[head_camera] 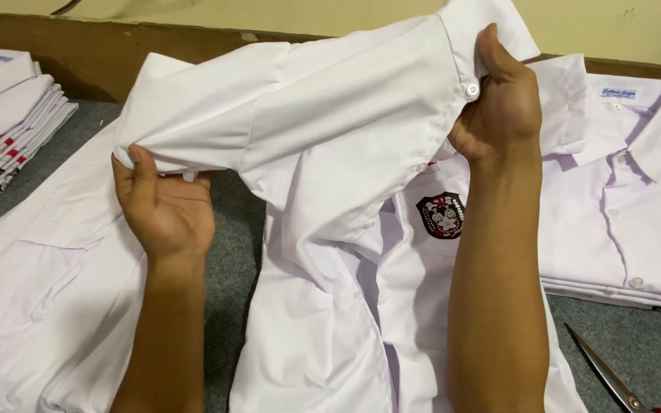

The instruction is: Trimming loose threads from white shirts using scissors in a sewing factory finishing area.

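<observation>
We have the white school shirt [323, 153] pinched in both hands: our left hand [164, 208] is closed on the hem of a short sleeve, thumb over the fold, and our right hand [499, 103] is clamped on the button placket just under the collar, beside a small white button [472, 90]. Held this way, the upper half of the shirt hangs lifted between our hands while the lower half trails down onto the grey felt-covered table [231, 229], its dark embroidered chest badge [441, 215] showing below our right wrist. We judge the cloth light, thin and limp, creasing easily and sagging wherever it is unsupported, so seams, hems and the stiffer collar and placket give the surest hold. Another white shirt [32, 275] lies spread flat to our left, a stack of folded shirts [9, 122] sits at the far left, more shirts [621, 206] are piled at the right, and scissors [610, 375] rest near the lower right corner.
</observation>
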